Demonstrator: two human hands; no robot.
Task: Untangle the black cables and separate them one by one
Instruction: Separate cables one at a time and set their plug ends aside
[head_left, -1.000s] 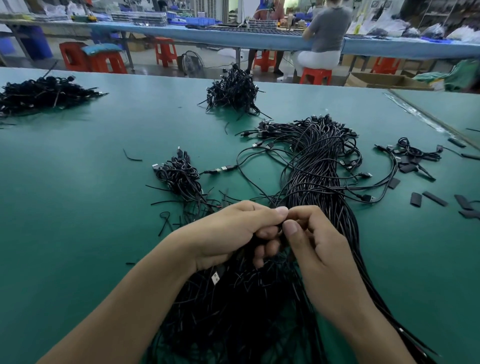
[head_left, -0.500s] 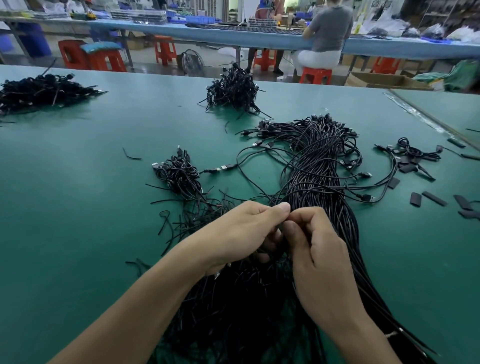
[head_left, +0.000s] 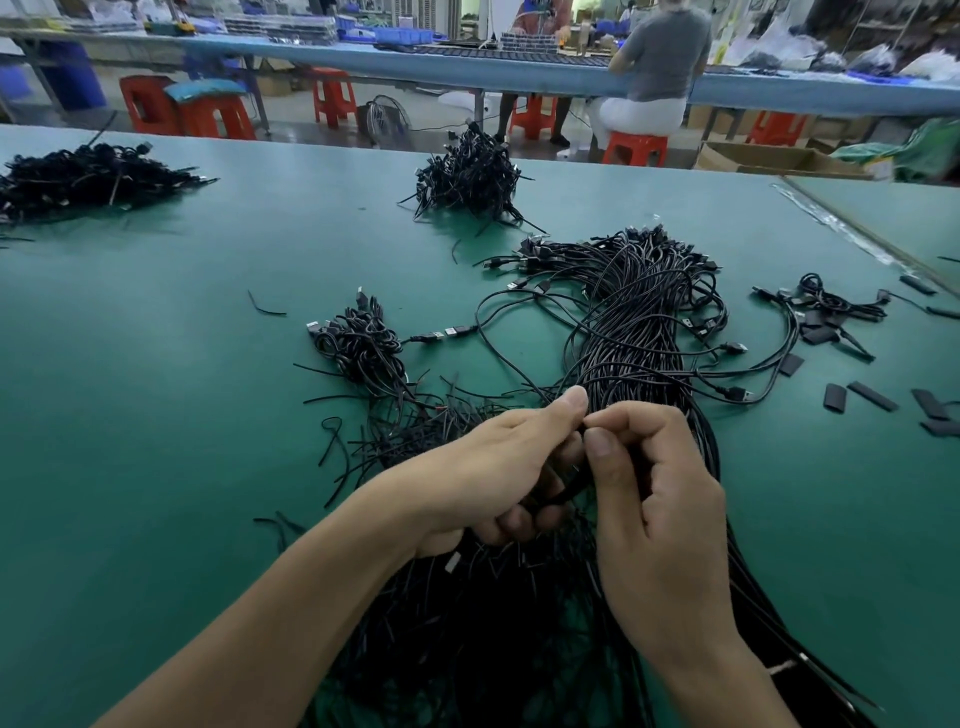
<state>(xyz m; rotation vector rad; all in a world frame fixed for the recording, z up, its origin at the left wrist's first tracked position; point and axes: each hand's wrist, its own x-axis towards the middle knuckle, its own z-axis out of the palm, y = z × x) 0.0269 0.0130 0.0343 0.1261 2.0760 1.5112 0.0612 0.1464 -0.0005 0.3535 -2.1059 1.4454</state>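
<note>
Both hands close together over the big bundle of black cables (head_left: 639, 338), which runs from the counter's near edge up toward its middle. The left hand (head_left: 488, 467) is curled round a few strands. The right hand (head_left: 660, 499) pinches a single strand (head_left: 569, 488), fingertips just beside the left thumb tip. Since a second ago both hands have lifted a little, and a short stretch of cable now shows between them. Loose ends have fanned out on the counter (head_left: 156, 415) toward its left edge. Looks like one cable is being worked free, not out yet. Bulk still tangled. The small knot (head_left: 363, 338), far heap (head_left: 467, 176) and far-left heap (head_left: 78, 176) are unchanged.
</note>
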